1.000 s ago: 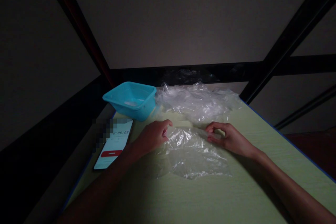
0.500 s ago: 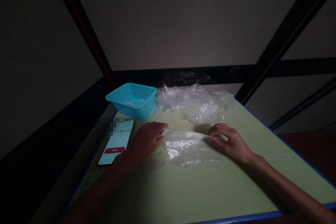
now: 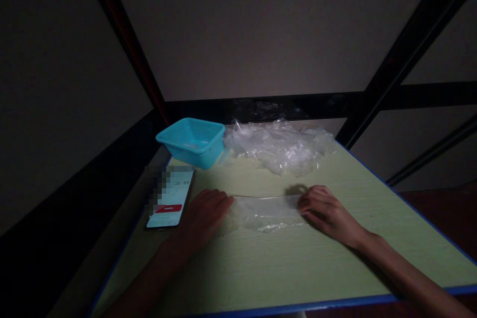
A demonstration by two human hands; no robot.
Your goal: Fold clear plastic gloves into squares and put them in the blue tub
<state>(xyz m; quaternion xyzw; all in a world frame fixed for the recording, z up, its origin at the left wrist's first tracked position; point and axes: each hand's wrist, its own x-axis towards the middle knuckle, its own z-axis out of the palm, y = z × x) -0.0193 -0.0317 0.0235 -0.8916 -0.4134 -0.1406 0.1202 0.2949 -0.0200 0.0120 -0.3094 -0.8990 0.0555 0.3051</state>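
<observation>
A clear plastic bag (image 3: 266, 212) lies low over the tabletop, stretched between my two hands. My left hand (image 3: 211, 208) is closed on its left end, fingertips at the upper left corner. At the right end, my right hand (image 3: 324, 211) pinches the bag between thumb and fingers. The bag's far edge runs nearly straight from hand to hand, and its near edge is crinkled. Behind it rests a heap of crumpled clear plastic bags (image 3: 279, 146).
A turquoise plastic basin (image 3: 201, 154) stands at the back left, with something clear inside. Left of my left hand lies a phone (image 3: 167, 216) showing a timer. The pale table (image 3: 316, 273) has a blue edge, and a wall rises behind it.
Both hands have come down and slightly nearer to me, bringing the bag's far edge lower. The bag now looks flatter and narrower from front to back.
</observation>
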